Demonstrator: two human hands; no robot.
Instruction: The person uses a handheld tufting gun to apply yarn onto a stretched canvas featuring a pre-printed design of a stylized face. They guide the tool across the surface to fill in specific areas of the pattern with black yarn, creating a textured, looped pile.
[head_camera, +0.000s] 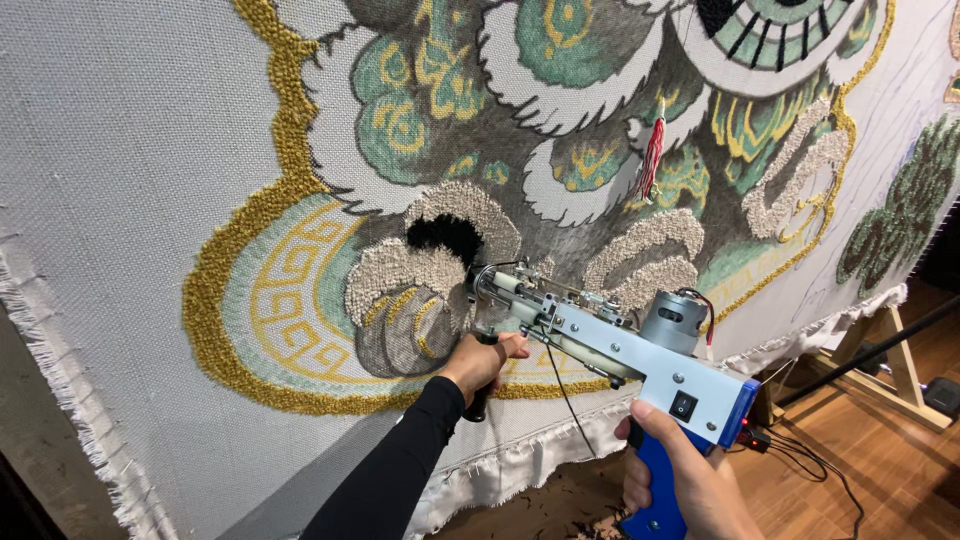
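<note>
While both hands clench it, blue-and-grey metal tufting gun (620, 350) angles toward frame's upper left: left hand (487, 362) on front handle, right hand (672, 470) on rear grip, needle against stretched grey backing cloth (120, 160).

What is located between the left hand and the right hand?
In the head view, the tufting gun's grey metal body with its motor spans from left hand to right hand.

Your tufting gun (610, 345) is pressed nose-first against the stretched cloth (120, 200), which walls off everything ahead, with your left hand (488, 358) and right hand (680, 470) filling the space beneath it. Open air lies to your right, above the wooden floor (850, 470), though the frame's wooden leg (900, 360), a dark slanting pole (860, 360) and trailing cables (810, 460) crowd that side. A red tassel (652, 155) hangs off the cloth just above the gun.
</note>
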